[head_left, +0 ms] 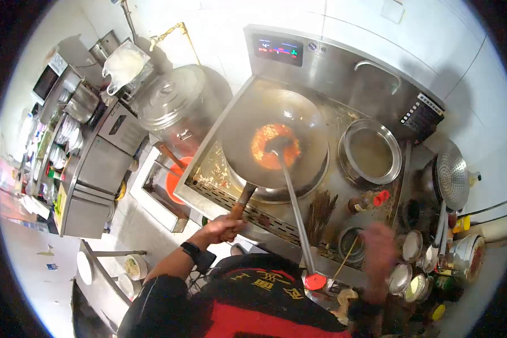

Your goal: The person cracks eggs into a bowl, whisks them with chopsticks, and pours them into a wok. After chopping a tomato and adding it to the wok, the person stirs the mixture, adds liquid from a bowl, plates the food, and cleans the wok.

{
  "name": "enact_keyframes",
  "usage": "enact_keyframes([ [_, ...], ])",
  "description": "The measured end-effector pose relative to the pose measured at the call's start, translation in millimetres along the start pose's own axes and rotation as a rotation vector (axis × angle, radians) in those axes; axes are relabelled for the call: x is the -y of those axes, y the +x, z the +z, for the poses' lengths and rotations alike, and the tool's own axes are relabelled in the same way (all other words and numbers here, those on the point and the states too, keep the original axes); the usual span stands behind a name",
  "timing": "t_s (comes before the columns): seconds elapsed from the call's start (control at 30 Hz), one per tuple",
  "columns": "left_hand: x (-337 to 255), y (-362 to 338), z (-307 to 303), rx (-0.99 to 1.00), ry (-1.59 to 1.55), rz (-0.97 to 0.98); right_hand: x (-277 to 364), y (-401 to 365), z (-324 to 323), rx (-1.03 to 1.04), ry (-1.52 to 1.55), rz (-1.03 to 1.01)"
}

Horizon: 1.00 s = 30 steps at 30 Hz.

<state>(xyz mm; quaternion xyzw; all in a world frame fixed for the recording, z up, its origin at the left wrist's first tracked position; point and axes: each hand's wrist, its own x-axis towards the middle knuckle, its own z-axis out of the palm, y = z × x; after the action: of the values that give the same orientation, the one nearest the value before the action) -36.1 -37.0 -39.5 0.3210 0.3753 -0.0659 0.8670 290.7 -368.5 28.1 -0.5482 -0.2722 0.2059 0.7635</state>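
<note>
My left hand, with a dark watch on its wrist, is closed round the wooden handle of a large wok. Red-orange sauce with small pale bits lies in the middle of the wok. A long-handled ladle rests with its bowl in the sauce, and its shaft runs down over the stove's front edge, free of both hands. My right hand is blurred by motion beside a small round pot with a thin stick in it. Its fingers cannot be made out.
Right of the wok stands a metal basin of liquid. A red-capped bottle lies near it. A perforated strainer leans at the right, above several seasoning containers. A big lidded stockpot and an orange bucket are left.
</note>
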Motion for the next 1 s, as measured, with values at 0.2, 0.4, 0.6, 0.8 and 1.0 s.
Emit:
enact_keyframes([
  [0.2, 3.0, -21.0, 13.6, -0.043, -0.091, 0.050, -69.2, -42.8, 139.5, 0.417, -1.312, 0.273],
  [0.4, 2.4, -14.6, -17.4, -0.008, -0.015, 0.085, -88.6, -3.8, 166.5, 0.209, -1.076, 0.245],
  [0.6, -0.4, -10.4, -28.5, 0.161, -0.146, 0.079, -108.3, -10.4, 218.0, 0.129, -0.723, 0.464],
  [0.8, 11.5, 10.4, -38.7, 0.500, -0.397, 0.015, -83.9, -92.1, 180.8, 0.476, -1.295, 0.052],
  [1.0, 20.3, 6.0, -38.9, 0.444, -0.421, 0.049, -46.5, -60.7, 251.5, 0.289, -1.663, 0.370],
])
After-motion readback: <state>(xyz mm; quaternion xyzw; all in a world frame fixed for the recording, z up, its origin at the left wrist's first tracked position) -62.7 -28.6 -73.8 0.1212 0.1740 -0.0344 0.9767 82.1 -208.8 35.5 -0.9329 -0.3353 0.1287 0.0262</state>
